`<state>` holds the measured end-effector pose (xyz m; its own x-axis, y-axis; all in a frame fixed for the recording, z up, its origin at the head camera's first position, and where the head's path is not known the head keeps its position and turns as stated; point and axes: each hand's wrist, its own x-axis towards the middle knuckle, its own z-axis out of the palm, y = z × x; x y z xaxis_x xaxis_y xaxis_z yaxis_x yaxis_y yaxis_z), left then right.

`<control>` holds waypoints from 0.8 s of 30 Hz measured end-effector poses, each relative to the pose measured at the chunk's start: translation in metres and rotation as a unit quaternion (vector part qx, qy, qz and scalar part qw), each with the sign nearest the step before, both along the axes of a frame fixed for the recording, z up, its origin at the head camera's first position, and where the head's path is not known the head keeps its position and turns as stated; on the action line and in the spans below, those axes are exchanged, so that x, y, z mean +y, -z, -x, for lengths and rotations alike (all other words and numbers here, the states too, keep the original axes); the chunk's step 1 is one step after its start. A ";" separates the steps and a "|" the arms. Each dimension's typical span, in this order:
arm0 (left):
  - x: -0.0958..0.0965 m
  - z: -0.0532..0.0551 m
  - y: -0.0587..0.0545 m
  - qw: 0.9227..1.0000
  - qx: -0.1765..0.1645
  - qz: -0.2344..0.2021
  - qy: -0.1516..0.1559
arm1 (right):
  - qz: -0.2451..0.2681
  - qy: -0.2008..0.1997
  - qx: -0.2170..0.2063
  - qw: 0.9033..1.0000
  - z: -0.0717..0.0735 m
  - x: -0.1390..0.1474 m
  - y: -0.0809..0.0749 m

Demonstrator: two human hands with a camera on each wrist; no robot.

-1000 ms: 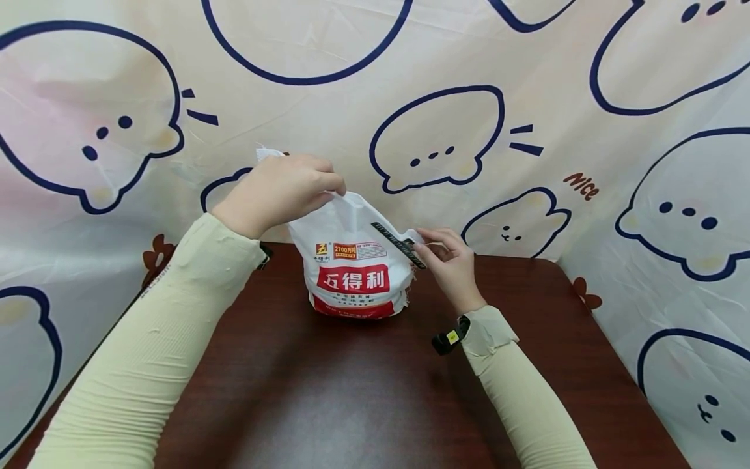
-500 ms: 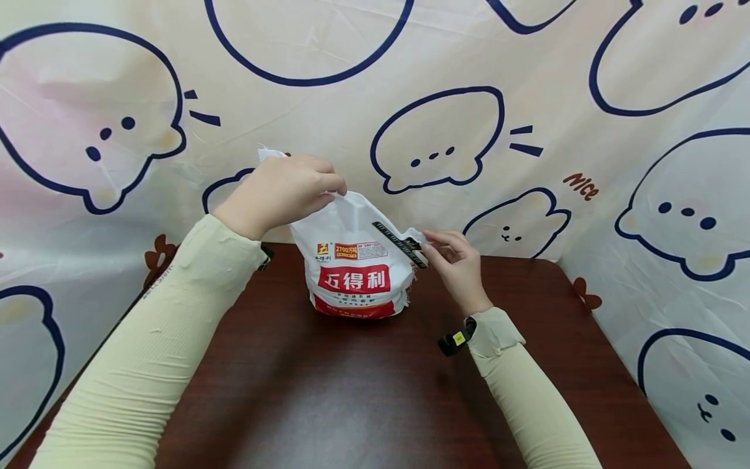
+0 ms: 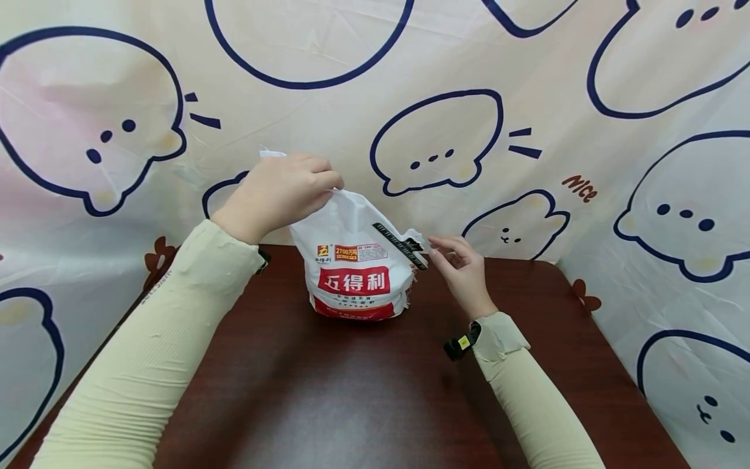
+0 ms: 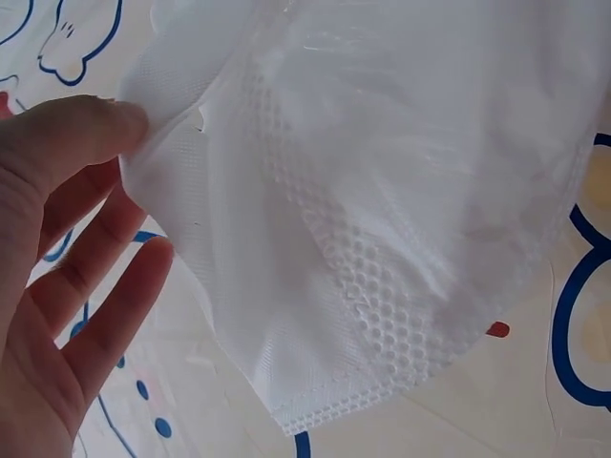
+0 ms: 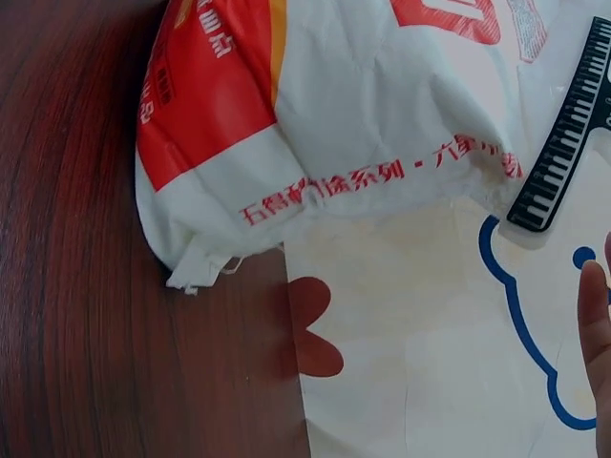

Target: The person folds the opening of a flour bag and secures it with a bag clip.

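Observation:
A white woven flour bag with a red label stands on the table, its upper part drawn up and to the left. My left hand pinches the bag's top edge. In the left wrist view, the thumb lies over the white sheet while the lower fingers spread loosely. A black strip printed with piano keys, apparently a bag clip, lies slantwise at the bag's right shoulder. Close by the white piece at its right side is my right hand, thumb and forefinger apart. Only one fingertip shows in the right wrist view, separate from the strip.
The dark brown table extends forward from the bag. Behind it hangs a pale cloth with blue-outlined cartoon figures, also along both sides. A black wrist strap sits at the right cuff.
My right hand has drawn back slightly to the right and down, uncovering more of the white piece beside the strip. The left hand and bag stay nearly still.

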<state>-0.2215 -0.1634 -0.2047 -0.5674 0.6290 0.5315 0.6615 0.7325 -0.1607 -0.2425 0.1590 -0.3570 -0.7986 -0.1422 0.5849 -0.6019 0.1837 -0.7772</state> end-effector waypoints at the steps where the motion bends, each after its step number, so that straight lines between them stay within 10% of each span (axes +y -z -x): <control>1: 0.000 0.000 0.001 1.000 0.006 -0.002 0.002 | -0.002 0.001 -0.001 1.000 -0.002 0.000 -0.002; 24: -0.026 0.000 0.037 0.984 0.162 -0.069 -0.002 | -0.003 0.034 -0.025 0.999 0.002 0.015 0.017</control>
